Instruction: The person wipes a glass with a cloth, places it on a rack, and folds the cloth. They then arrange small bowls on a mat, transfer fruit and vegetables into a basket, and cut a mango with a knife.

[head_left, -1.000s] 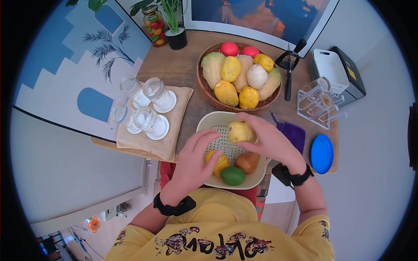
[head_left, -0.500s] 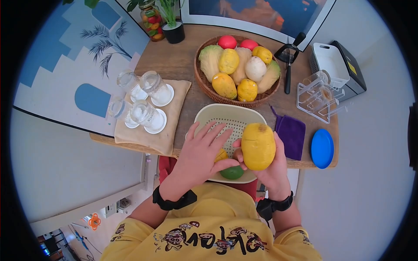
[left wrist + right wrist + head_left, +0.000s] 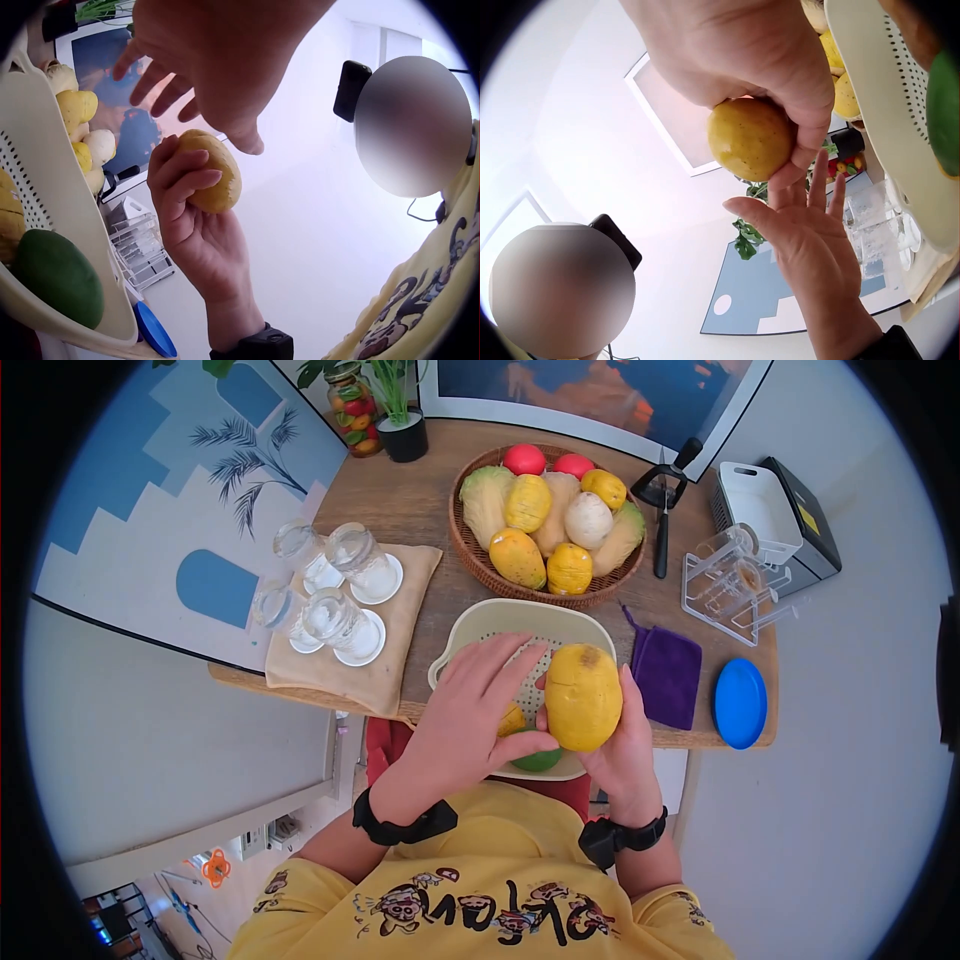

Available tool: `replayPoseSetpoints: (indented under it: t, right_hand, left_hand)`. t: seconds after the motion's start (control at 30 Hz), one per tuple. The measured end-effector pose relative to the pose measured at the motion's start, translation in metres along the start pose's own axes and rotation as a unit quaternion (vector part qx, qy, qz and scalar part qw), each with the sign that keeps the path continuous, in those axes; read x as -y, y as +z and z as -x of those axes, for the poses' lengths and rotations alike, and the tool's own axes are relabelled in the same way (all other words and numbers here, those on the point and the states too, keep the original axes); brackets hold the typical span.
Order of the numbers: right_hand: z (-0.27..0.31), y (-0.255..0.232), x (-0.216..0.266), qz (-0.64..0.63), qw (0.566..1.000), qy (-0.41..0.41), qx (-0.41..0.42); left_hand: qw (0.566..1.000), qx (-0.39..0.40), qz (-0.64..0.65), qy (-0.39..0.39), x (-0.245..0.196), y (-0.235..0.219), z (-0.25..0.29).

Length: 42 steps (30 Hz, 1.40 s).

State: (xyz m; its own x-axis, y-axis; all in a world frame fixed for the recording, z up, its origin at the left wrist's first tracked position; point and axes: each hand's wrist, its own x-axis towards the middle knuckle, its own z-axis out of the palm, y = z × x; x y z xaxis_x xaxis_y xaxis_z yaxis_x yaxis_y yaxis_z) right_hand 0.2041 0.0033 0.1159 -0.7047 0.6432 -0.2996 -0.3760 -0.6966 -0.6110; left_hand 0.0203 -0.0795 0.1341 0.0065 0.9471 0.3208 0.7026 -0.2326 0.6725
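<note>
My right hand [image 3: 630,755] holds up an oval yellow mango [image 3: 583,697], its brown stem end turned upward in the head view. The fingers curl round its side in the left wrist view. Beside it, to the left, my left hand [image 3: 462,705] hovers with fingers spread and thumb out, gripping nothing. Beneath both hands stands a cream colander [image 3: 592,622] with a perforated base. Inside lie a green mango [image 3: 60,277], a yellow fruit [image 3: 511,720] and a brown pear [image 3: 915,30], all partly covered by my hands in the head view.
Behind the colander sits a wicker basket [image 3: 470,560] heaped with fruit. Glass jars [image 3: 345,625] stand on a beige cushion [image 3: 415,585] at left. To the right lie a purple pouch [image 3: 667,675] and a blue plate [image 3: 740,703], with a cup rack [image 3: 715,605] behind.
My right hand has raised the yellow mango out of the colander toward me and turned it stem end up, then moved slightly left. My left hand stays spread nearby.
</note>
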Motion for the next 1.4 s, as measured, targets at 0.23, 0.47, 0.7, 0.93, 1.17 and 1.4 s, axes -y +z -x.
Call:
replayPoseSetpoints:
  t: [0.23, 0.47, 0.7, 0.93, 1.17, 1.4]
  right_hand:
    - [0.002, 0.021, 0.002, -0.013, 0.995, 0.021, -0.096]
    - [0.004, 0.011, 0.001, 0.113, 0.991, 0.031, -0.057]
    - [-0.003, 0.011, -0.007, 0.238, 0.97, -0.05, -0.002]
    - [0.005, 0.013, -0.003, 0.33, 0.94, -0.081, 0.016]
    - [0.01, 0.042, 0.014, 0.719, 0.61, -0.304, 0.133]
    - [0.007, 0.035, 0.018, 0.608, 0.783, -0.126, 0.025]
  left_hand:
    - [0.972, 0.054, -0.092, 0.209, -0.018, -0.005, -0.009]
    - [0.991, 0.065, 0.095, -0.065, 0.008, -0.001, 0.002]
    - [0.989, 0.02, -0.021, 0.145, -0.006, 0.005, -0.004]
    - [0.981, -0.01, 0.173, -0.087, -0.005, 0.005, 0.001]
    - [0.902, -0.034, 0.407, -0.141, 0.02, 0.021, 0.008]
    - [0.879, -0.059, 0.457, -0.121, 0.017, 0.014, 0.009]
